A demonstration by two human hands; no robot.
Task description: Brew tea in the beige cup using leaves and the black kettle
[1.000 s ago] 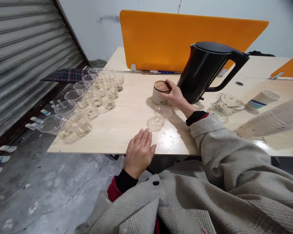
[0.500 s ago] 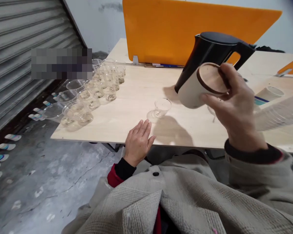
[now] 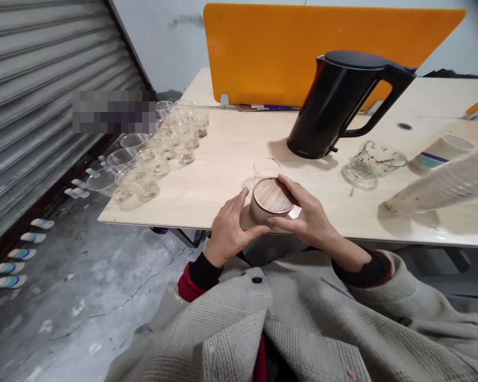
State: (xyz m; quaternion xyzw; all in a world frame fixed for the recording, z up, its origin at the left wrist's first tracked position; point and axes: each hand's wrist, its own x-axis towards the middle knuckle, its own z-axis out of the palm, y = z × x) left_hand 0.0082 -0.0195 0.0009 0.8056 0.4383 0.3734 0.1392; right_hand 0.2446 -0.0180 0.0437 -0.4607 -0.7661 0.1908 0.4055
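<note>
A pale canister with a round wooden lid point(image 3: 273, 196) is near the table's front edge. My right hand point(image 3: 308, 216) grips it from the right, thumb on the near side and fingers over the far rim of the lid. On the canister's left side is my left hand point(image 3: 231, 225), thumb and fingers spread in a curve around it; whether it touches the canister I cannot tell. Just behind the canister, partly covered by it, stands a clear plastic cup point(image 3: 266, 166).
A black electric kettle point(image 3: 334, 106) stands behind to the right. Beyond it are a ribbed glass point(image 3: 378, 159) with dark leaf bits, a paper cup point(image 3: 442, 151) and a stack of plastic cups point(image 3: 442, 183). Several clear cups point(image 3: 159, 154) with leaves crowd the left. An orange divider point(image 3: 302, 53) rises behind.
My right hand has brought the canister down and left from in front of the kettle. My left hand has lifted from lying flat and curved toward the canister.
</note>
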